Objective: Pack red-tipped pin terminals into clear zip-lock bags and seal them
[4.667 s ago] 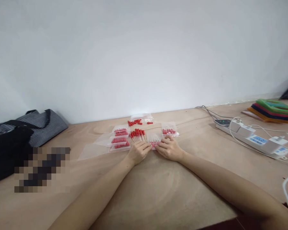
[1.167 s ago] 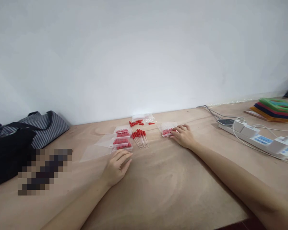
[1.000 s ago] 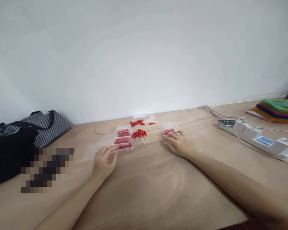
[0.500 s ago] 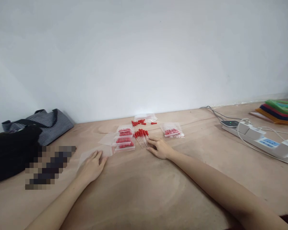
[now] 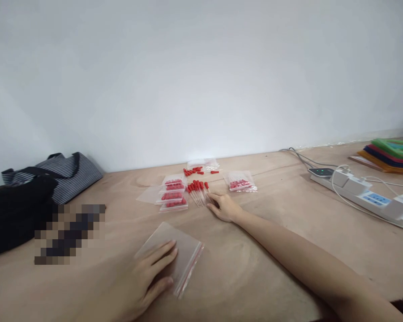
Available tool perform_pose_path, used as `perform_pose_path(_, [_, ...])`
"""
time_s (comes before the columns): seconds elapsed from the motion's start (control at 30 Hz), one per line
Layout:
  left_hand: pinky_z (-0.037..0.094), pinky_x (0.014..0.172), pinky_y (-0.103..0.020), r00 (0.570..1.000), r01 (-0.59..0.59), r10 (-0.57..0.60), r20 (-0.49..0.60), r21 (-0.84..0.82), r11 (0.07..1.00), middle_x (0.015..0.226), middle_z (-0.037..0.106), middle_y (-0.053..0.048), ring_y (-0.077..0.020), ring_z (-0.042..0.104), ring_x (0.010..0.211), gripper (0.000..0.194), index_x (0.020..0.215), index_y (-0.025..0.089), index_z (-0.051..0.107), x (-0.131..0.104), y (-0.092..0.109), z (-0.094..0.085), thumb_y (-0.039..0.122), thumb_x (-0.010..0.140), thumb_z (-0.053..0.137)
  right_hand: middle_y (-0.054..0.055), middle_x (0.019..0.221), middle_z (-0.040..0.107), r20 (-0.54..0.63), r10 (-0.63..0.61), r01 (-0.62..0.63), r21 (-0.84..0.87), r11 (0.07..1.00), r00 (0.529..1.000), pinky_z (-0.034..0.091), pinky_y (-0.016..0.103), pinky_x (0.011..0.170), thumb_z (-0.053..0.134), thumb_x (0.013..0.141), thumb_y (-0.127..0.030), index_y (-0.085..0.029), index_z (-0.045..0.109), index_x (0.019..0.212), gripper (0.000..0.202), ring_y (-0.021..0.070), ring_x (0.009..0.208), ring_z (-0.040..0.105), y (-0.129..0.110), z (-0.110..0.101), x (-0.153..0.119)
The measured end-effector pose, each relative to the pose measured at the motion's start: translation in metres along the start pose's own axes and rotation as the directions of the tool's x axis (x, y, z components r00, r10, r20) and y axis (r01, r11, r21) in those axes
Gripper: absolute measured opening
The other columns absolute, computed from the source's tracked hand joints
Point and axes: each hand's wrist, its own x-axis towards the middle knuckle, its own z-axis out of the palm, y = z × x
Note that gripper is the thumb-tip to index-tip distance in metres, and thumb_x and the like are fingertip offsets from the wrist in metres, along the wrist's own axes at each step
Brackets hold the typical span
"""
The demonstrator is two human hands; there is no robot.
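My left hand (image 5: 151, 270) lies with fingers stretched out flat on a clear zip bag (image 5: 186, 243) with a red seal line, close to me on the table. Farther up, my right hand (image 5: 223, 207) has its thumb and index finger curled at the tube of a red-bulbed dropper (image 5: 206, 185), which sits slightly apart from the others. Several more droppers (image 5: 195, 188) are fanned out just left of those fingertips. Left of them are overlapping zip bags (image 5: 173, 197) filled with red-bulbed droppers.
Loose red bulbs (image 5: 193, 171) lie by a clear bag (image 5: 204, 164) near the wall. More filled bags (image 5: 241, 182) sit to the right. A power strip (image 5: 362, 192) with cables and coloured sheets (image 5: 389, 156) are far right. A striped bag (image 5: 77, 174) and black cloth (image 5: 20, 214) lie left.
My left hand has slid the clear bag toward me and to the right, away from the filled bags. The dropper at my right fingertips has shifted slightly right, apart from the fan.
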Motion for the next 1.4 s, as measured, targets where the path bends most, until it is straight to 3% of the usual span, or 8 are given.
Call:
perform_pose_path(0.3, [0.032,0.097,-0.044,0.994,-0.099,0.099,-0.049,-0.005,0.995,0.132,0.040,-0.009,-0.0261,0.034,0.121,0.047,0.128,0.021,0.037,0.067,0.006,-0.001,0.042,0.087,0.036,0.008,0.090,0.061,-0.052,0.167,-0.168,-0.026,0.985,0.985,0.039,0.023,0.076,0.041,0.080,-0.017,-0.014,0.062,0.077,0.021,0.0152,0.086,0.055,0.006,0.004,0.005])
perform_pose_path(0.47, [0.022,0.101,-0.047,0.991,-0.132,0.134,0.022,-0.093,0.987,0.141,0.018,-0.011,-0.0284,0.015,0.128,0.061,0.134,0.019,0.023,0.081,0.008,0.003,0.050,0.084,0.037,0.011,0.090,0.061,-0.061,0.413,-0.417,-0.067,0.906,0.909,0.040,0.025,0.074,0.046,0.075,-0.016,-0.011,0.058,0.088,0.019,0.0177,0.086,0.055,0.010,-0.001,0.029])
perform_pose_path(0.67, [0.022,0.102,-0.043,0.993,-0.113,0.118,0.030,-0.122,0.986,0.140,0.022,-0.013,-0.0254,0.018,0.128,0.059,0.133,0.015,0.027,0.090,0.020,0.003,0.042,0.083,0.042,0.019,0.095,0.059,-0.010,0.559,-0.557,-0.107,0.824,0.829,0.042,0.031,0.072,0.047,0.077,-0.029,-0.005,0.050,0.103,0.035,0.0247,0.089,0.056,0.011,0.004,0.065])
perform_pose_path(0.9, [0.024,0.101,-0.045,0.996,-0.072,0.064,-0.067,-0.142,0.987,0.137,0.028,-0.016,-0.0272,0.023,0.126,0.065,0.131,0.011,0.030,0.093,0.024,0.013,0.046,0.079,0.046,0.021,0.104,0.053,0.081,0.514,-0.506,-0.106,0.856,0.854,0.041,0.035,0.078,0.052,0.070,-0.014,-0.007,0.047,0.107,0.038,0.0267,0.094,0.055,-0.003,-0.010,0.060])
perform_pose_path(0.97, [0.024,0.101,-0.045,0.994,-0.080,0.068,-0.085,-0.148,0.986,0.137,0.028,-0.015,-0.0272,0.023,0.126,0.065,0.131,0.012,0.031,0.094,0.023,0.018,0.048,0.079,0.046,0.017,0.096,0.057,0.060,0.464,-0.463,-0.027,0.886,0.884,0.043,0.032,0.074,0.049,0.071,-0.014,-0.005,0.033,0.119,0.051,0.0224,0.086,0.056,-0.001,-0.021,0.045])
perform_pose_path(1.07, [0.023,0.101,-0.046,0.990,-0.093,0.075,-0.118,-0.155,0.984,0.136,0.030,-0.014,-0.0269,0.025,0.125,0.063,0.130,0.014,0.032,0.094,0.021,0.022,0.048,0.079,0.046,0.003,0.073,0.057,-0.036,0.386,-0.355,0.319,0.879,0.922,0.045,0.028,0.061,0.044,0.070,-0.013,-0.008,0.017,0.127,0.063,0.0148,0.062,0.056,0.003,-0.031,0.017])
perform_pose_path(1.23, [0.026,0.099,-0.044,0.989,-0.087,0.066,-0.134,-0.157,0.984,0.134,0.033,-0.012,-0.0262,0.027,0.124,0.055,0.130,0.016,0.032,0.093,0.024,0.017,0.041,0.082,0.043,-0.011,0.053,0.043,-0.011,0.568,-0.364,0.757,0.543,0.823,0.038,0.021,0.036,0.041,0.065,-0.018,-0.019,0.021,0.119,0.058,0.0092,0.036,0.044,0.001,-0.025,-0.021])
perform_pose_path(1.4, [0.030,0.095,-0.044,0.991,-0.066,0.047,-0.123,-0.155,0.986,0.120,0.044,-0.012,-0.0287,0.039,0.112,0.061,0.129,0.017,0.035,0.098,0.033,0.006,0.044,0.076,0.050,-0.012,0.051,0.044,-0.031,0.608,-0.303,0.846,0.438,0.793,0.043,0.021,0.038,0.047,0.060,-0.018,-0.022,0.027,0.105,0.049,0.0093,0.039,0.048,0.000,-0.015,-0.029])
